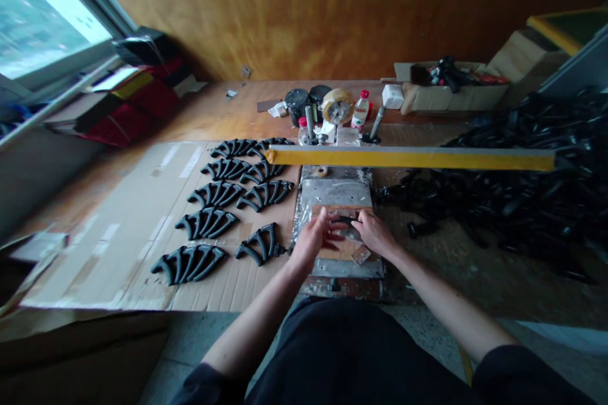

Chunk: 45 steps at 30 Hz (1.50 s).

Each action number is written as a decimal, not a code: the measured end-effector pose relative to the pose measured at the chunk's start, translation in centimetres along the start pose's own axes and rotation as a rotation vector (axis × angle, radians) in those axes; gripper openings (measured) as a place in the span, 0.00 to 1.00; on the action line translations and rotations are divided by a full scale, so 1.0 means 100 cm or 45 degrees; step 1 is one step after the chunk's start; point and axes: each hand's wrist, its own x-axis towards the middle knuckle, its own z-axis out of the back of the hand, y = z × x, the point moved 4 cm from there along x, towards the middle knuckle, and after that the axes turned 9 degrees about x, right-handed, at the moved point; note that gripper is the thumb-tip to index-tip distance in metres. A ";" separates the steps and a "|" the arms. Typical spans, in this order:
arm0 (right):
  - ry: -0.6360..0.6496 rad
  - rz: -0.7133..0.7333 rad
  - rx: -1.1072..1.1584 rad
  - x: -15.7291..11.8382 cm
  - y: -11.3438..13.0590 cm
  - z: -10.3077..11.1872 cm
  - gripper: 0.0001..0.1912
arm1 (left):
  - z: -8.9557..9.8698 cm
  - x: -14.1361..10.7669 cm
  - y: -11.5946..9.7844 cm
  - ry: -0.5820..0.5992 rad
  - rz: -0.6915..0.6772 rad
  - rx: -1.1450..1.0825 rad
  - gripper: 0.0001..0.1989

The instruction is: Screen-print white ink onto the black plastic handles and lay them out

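Observation:
Over the metal fixture [337, 192] in front of me, my right hand [375, 232] is closed, thumb and fingers pinching one end of a small black part [344, 219]. Its exact shape is mostly hidden. My left hand [311, 240] is at the other end of that part, fingers apart and stretched toward it; whether they touch it I cannot tell. Beneath both hands lies a brown board [327, 252] with a small clear-looking block [361, 255] on it. Left of the fixture, curved black handle-like parts [209, 223] lie in neat fanned groups on cardboard.
A yellow-edged bar [408, 158] spans above the fixture. A large heap of black parts [498, 183] covers the right side. Behind stand a tape roll [337, 106], a red-capped bottle [361, 109], black tubs [297, 105] and an open carton [451, 96]. Flattened cardboard [128, 228] covers the left.

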 end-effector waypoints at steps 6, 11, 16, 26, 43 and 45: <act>0.004 0.573 0.277 -0.025 0.030 0.011 0.06 | 0.020 -0.021 0.075 -0.119 0.216 -0.125 0.27; -0.167 0.046 -0.278 -0.034 -0.113 0.051 0.16 | 0.143 -0.030 0.098 -0.721 0.236 0.199 0.24; -0.071 -0.161 -0.501 -0.059 -0.212 0.048 0.16 | 0.219 -0.037 0.149 -0.896 0.624 0.641 0.27; -0.076 0.036 0.517 -0.010 -0.094 0.024 0.16 | 0.225 -0.013 0.096 -0.462 0.683 1.159 0.28; -0.122 0.284 -0.206 0.016 0.004 -0.014 0.15 | 0.040 0.014 -0.113 -0.257 -0.725 0.165 0.28; -0.203 0.272 0.061 0.016 -0.008 0.000 0.14 | 0.046 0.004 -0.102 -0.290 -0.696 0.194 0.27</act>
